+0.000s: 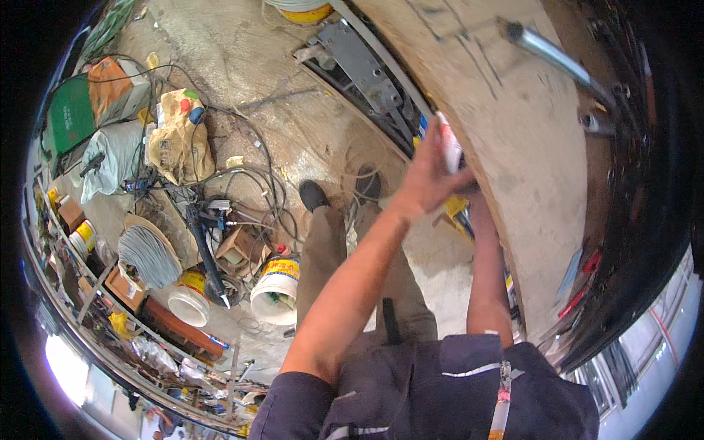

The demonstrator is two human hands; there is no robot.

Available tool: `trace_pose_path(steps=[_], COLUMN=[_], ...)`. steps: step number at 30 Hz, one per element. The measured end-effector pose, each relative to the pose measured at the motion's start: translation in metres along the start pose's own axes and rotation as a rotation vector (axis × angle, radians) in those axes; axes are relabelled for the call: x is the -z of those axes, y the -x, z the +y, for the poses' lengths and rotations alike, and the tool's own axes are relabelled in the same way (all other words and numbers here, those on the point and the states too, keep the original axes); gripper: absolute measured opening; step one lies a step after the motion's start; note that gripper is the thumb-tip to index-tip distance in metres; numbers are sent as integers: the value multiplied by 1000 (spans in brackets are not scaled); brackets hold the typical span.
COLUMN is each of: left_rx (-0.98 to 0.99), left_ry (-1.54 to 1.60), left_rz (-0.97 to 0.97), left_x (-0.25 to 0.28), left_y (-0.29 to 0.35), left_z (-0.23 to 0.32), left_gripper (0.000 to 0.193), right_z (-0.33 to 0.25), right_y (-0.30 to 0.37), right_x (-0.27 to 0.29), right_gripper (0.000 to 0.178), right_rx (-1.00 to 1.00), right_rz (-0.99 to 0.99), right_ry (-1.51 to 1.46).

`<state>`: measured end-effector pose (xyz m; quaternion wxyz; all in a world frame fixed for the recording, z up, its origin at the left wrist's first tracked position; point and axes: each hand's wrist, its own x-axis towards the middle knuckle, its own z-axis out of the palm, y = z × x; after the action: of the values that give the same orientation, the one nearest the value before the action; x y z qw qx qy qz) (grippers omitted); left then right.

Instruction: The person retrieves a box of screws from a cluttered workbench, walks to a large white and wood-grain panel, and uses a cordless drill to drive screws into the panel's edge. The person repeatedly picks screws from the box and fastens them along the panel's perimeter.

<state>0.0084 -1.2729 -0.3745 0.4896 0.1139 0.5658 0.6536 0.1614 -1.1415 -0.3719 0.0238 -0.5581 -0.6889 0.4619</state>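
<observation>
Clock positions are taken from the hands, with 12 o'clock at the top of the view. Nearest, both forearms come up from a dark short-sleeved shirt (396,392). The left hand (425,182) is at a white-and-red container (449,144), fingers spread along its left side and thumb apart at its lower end. The spread is wide; whether the grip is firm cannot be told. The container sits at 12 to 1 o'clock, against the edge of the bench top (528,154).

The right hand (478,205) is largely hidden behind the left; its grip cannot be told. A yellow object (456,206), kind unclear, shows just beside it at 5 o'clock. The bench top, light brown and marked with dark lines, extends from 1 to 4 o'clock. On it are a metal tube (565,62), between 1 and 2 o'clock, and a red-handled tool (576,297) at 4.

At 11 o'clock, a grey metal plate (359,66) lies within a frame beside the bench.

Farther off, two white buckets (267,282) with yellow bands are tilted on the floor at 8. Beyond them are a grey coil (150,257), between 8 and 9, then a brown paper sack (176,143) and a green box (71,121), both at 9.
</observation>
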Motion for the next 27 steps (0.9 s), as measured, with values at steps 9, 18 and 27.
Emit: trace_pose_path(steps=[9, 18, 27], left_rx=[172, 60, -82], left_ry=[343, 188, 58], left_rz=[289, 339, 57], left_x=[55, 56, 15], left_y=[150, 285, 300], left_z=[52, 175, 295], left_gripper=[90, 99, 110], right_z=[-93, -166, -216], right_y=[139, 232, 290], right_x=[-11, 19, 83], right_gripper=[43, 67, 87], right_rx=[-41, 156, 238], right_rz=[-517, -861, -712], right_ry=[-289, -432, -586])
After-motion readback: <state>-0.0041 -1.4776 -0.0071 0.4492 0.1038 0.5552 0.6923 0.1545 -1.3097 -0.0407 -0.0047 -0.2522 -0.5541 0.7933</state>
